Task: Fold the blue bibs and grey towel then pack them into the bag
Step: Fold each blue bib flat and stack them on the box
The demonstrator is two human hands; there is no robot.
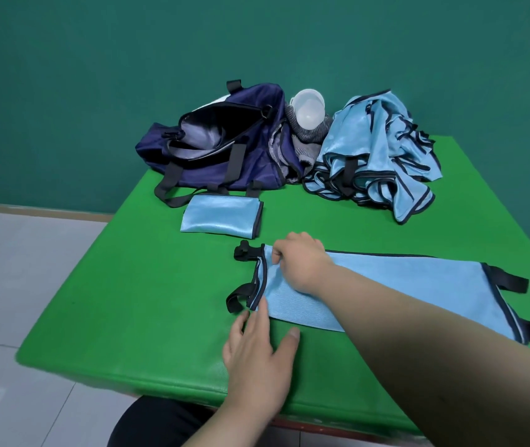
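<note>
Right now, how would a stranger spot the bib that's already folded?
On the green table, look in front of the navy bag. The folded bib is the neat blue rectangle, unlike the crumpled pile or the long bib laid flat.

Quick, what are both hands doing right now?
Left hand: open, straight fingers touching the blue bib at its near corner.
Right hand: closed, pinching the same bib's far corner.

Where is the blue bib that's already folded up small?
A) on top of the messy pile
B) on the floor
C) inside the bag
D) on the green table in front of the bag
D: the folded bib lies on the green table, just in front of the open bag, not inside it.
</note>
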